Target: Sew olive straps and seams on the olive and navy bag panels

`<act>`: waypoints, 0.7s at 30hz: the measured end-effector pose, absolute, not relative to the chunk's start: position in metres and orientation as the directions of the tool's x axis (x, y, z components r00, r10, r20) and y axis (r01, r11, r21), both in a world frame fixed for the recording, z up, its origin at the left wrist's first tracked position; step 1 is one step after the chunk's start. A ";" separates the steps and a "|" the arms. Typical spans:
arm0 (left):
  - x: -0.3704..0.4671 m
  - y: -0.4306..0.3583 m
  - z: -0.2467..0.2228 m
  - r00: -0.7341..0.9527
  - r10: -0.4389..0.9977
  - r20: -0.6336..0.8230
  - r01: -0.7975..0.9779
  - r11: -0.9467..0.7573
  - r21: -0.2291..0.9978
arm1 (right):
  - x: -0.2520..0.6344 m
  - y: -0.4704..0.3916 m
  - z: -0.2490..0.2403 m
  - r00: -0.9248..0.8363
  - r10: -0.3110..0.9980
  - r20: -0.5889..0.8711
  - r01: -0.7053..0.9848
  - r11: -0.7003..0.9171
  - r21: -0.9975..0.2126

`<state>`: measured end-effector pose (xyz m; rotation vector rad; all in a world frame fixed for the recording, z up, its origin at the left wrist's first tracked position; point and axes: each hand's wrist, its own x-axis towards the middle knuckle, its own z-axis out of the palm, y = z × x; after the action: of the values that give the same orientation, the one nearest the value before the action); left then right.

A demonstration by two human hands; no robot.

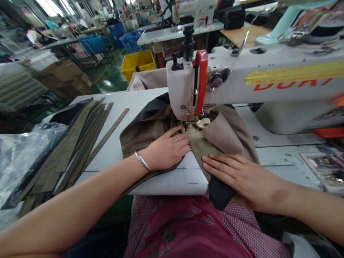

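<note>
Under the needle of a white sewing machine (pixel 180 86) lies an olive-brown fabric piece (pixel 147 130) with dark navy parts, spread to both sides of the presser foot (pixel 187 126). My left hand (pixel 169 148) rests flat on the cloth just left of the foot, fingers stretched toward it, a ring and a silver bracelet (pixel 142 160) on it. To the right and nearer the table edge, my right hand (pixel 232 172) lies with fingers extended on the fabric. A navy corner (pixel 220 191) hangs over the edge below that hand.
Olive fabric strips (pixel 94 143) are piled on the left of the table, beside clear plastic wrapping (pixel 24 157). A parts tray (pixel 325 168) sits at the right. Behind stand a yellow bin (pixel 138 63), blue baskets (pixel 94 44) and another sewing machine (pixel 197 12).
</note>
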<state>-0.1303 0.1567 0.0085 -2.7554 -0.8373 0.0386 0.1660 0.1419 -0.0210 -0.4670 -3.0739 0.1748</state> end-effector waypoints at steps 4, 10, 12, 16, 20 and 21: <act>-0.137 0.168 0.006 0.902 0.431 0.037 0.428 -0.876 -0.222 | 0.164 0.141 -0.024 -0.948 0.315 0.042 0.307 0.943 -0.130; -0.142 0.155 0.005 0.872 0.483 0.080 0.481 -0.814 -0.327 | 0.156 0.145 -0.016 -0.937 0.340 0.073 0.327 0.933 -0.153; -0.138 0.149 0.006 0.838 0.541 0.067 0.531 -0.783 -0.323 | 0.153 0.144 -0.012 -0.933 0.352 0.068 0.338 0.928 -0.157; -0.128 0.144 0.008 0.745 0.667 0.002 0.631 -0.704 -0.325 | 0.147 0.139 -0.005 -0.923 0.383 0.037 0.372 0.912 -0.175; -0.120 0.146 0.014 0.652 0.758 0.002 0.701 -0.603 -0.381 | 0.145 0.135 -0.004 -0.911 0.411 0.022 0.399 0.896 -0.193; -0.119 0.147 0.016 0.646 0.763 0.009 0.707 -0.594 -0.384 | 0.144 0.134 -0.004 -0.908 0.418 0.022 0.406 0.891 -0.202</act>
<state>-0.1191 0.1471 0.0155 -2.5138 -1.1676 0.2212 0.1444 0.1342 -0.0040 -0.6524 -2.9921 0.2988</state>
